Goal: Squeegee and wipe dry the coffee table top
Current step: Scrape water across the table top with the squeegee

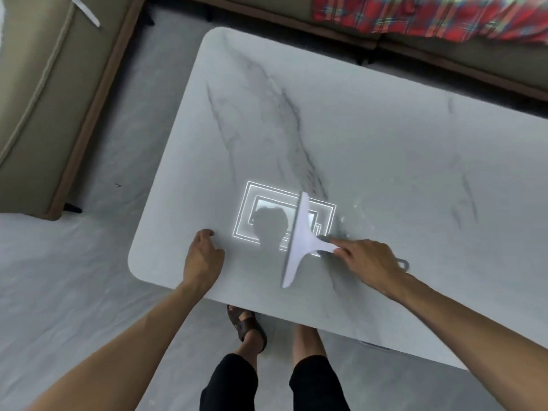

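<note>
The coffee table top (370, 137) is white marble with grey veins and fills the middle and right of the view. A white squeegee (299, 241) lies with its blade on the near part of the top, the blade running away from me. My right hand (366, 262) grips its handle from the right. My left hand (203, 256) rests on the top near the left corner, fingers curled and holding nothing. Small water drops (353, 212) glisten just right of the blade. A ceiling light's reflection (267, 209) shines under the squeegee.
A beige sofa (44, 99) stands to the left and another runs along the back with a red plaid cloth (430, 13) on it. My feet (246, 324) stand on the pale floor at the table's near edge.
</note>
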Demonstrator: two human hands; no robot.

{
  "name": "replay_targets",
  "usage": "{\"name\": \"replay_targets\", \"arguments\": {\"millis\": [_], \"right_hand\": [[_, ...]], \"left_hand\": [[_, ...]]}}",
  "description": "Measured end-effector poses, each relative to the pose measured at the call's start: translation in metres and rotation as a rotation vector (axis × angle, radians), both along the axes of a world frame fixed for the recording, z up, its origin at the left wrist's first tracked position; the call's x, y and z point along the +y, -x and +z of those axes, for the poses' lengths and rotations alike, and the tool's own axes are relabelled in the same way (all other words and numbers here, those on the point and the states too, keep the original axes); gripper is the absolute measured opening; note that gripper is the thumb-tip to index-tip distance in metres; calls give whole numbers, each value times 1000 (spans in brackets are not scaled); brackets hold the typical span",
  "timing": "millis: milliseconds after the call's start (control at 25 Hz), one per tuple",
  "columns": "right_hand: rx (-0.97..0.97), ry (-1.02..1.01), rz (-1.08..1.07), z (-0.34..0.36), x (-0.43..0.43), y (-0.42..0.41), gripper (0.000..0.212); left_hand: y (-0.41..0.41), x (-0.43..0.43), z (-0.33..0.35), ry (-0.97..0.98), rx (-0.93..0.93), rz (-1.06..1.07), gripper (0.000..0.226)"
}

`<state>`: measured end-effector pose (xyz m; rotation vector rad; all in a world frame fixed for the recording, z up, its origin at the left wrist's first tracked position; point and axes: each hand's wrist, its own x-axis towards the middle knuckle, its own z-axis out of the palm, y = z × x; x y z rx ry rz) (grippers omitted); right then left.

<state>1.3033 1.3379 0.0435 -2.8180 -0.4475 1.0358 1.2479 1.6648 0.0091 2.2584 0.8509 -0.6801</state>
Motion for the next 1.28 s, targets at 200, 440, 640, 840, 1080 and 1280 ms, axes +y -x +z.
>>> {"name": "replay_targets", "arguments": {"millis": [200,440,640,840,1080,1280], "right_hand": [[-64,246,-119,34,-105,4,35],[-19,-92,15,31,-2,-24,34],[182,-321,361,-29,160,-28,35],[216,-325,573,-50,251,-21,34],[-5,-301,271,-48,222,-126,31],[-115,-215,38,-43,99,-159,31]], "left_hand": [[-38,-67,2,118,-58,-86,41],[-51,-46,6,72,-124,130,42],[-35,36,10,-134,-91,415,45],[-11,85,12,-230,19,527,48],[-32,50,3,-136,5,373,48],[-66,-19,-9,-22,-39,75,35]]}}
